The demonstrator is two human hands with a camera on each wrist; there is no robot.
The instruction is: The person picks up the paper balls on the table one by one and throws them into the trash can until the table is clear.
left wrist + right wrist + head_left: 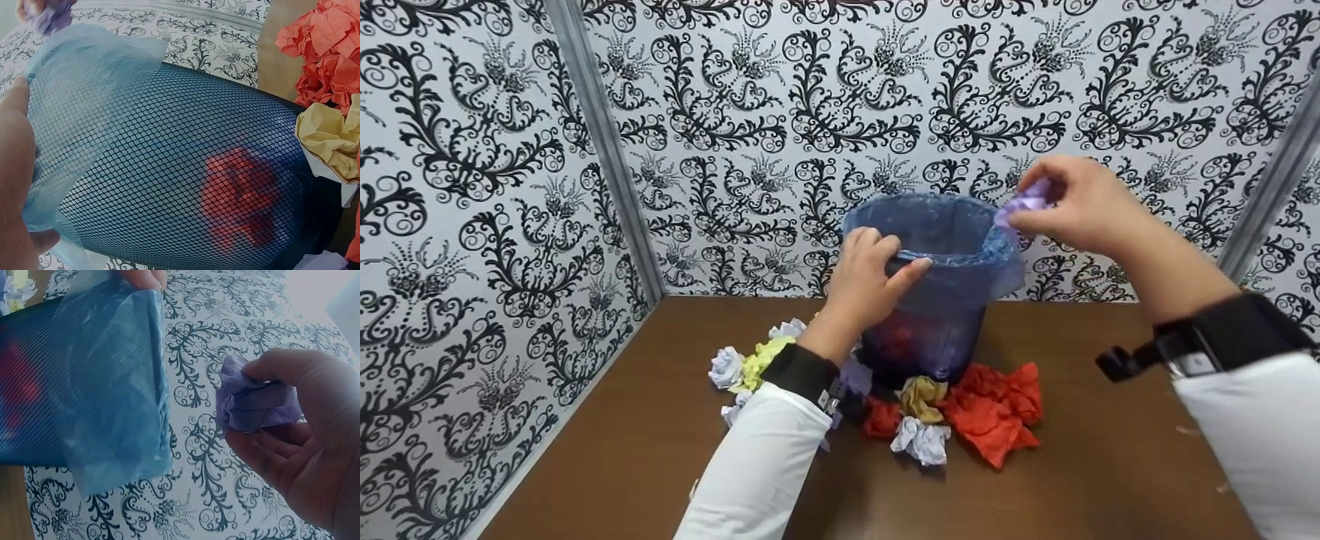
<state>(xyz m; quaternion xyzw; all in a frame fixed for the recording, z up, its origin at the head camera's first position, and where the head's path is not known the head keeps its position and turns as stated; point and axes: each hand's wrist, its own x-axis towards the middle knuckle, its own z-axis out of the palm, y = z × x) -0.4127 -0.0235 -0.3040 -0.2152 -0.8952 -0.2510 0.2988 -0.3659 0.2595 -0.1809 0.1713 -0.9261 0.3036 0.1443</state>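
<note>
A dark mesh wastebasket (926,337) stands on the table, lined with a translucent blue bag (95,84) folded over its rim. My left hand (870,270) grips the near left part of the lined rim, fingers over the edge. Beside the right side of the rim, my right hand (1072,202) pinches a crumpled purple paper (256,402) between thumb and fingers. In the right wrist view that paper is apart from the bag. Red crumpled paper (239,197) shows through the mesh, low in the basket.
Around the base lie red paper (994,409), a tan paper ball (922,397), a white one (921,441), and yellow paper (761,364) with several white balls at left. Patterned walls (720,150) stand behind and left of the brown table (645,450).
</note>
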